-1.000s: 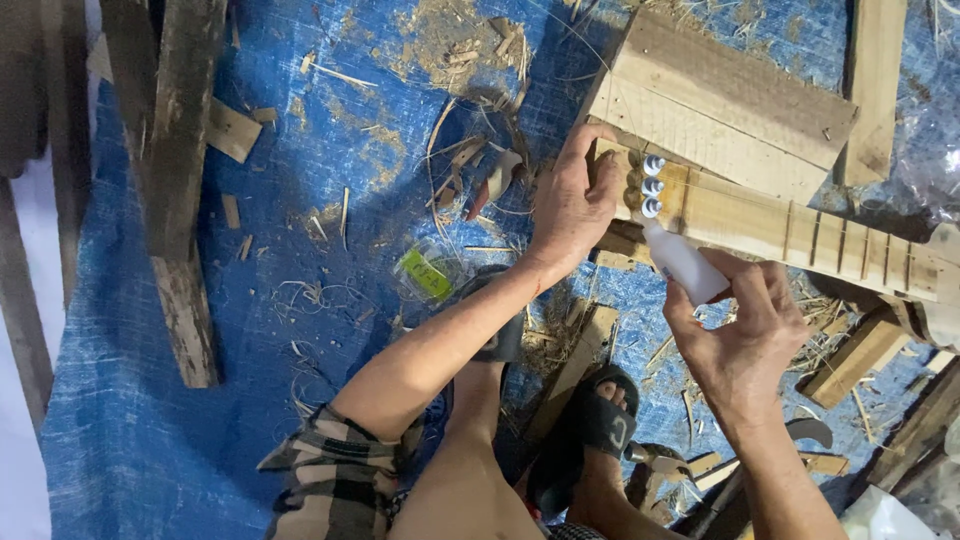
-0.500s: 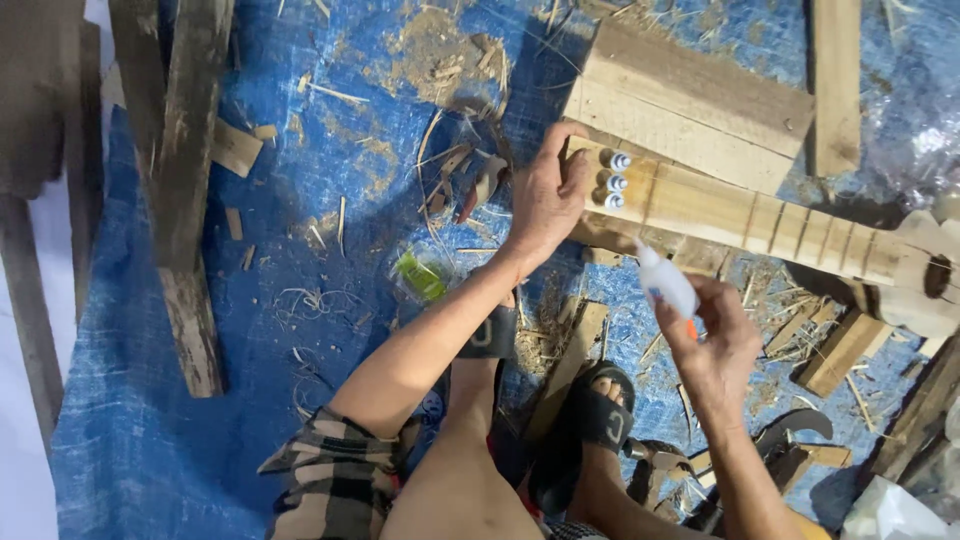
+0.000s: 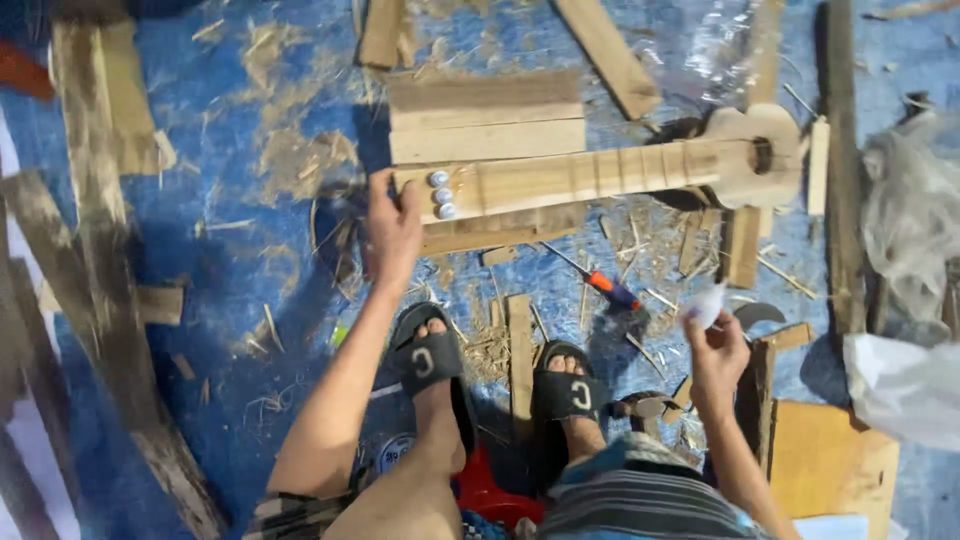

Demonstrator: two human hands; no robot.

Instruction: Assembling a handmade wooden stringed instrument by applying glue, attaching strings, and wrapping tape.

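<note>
Two hands apart now. Left hand [image 3: 393, 228] grips head end of wooden guitar-shaped piece [image 3: 600, 175], lying flat on blue tarp [image 3: 230, 260]. Right hand [image 3: 716, 350], white bottle [image 3: 706, 303] pinched in fingers, has drawn back from neck toward knee; squeezing paused.

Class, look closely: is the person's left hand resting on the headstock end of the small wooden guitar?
Yes, the left hand grips the wooden guitar at its peg end.

A blue tarpaulin [image 3: 250, 300] covers the floor, strewn with wood shavings [image 3: 300, 150] and sawdust. Rough weathered planks [image 3: 95, 260] lie along the left edge, with offcuts scattered across the top. Crumpled clear plastic sheeting [image 3: 910, 210] sits at right, above a cardboard piece [image 3: 830, 465].
</note>
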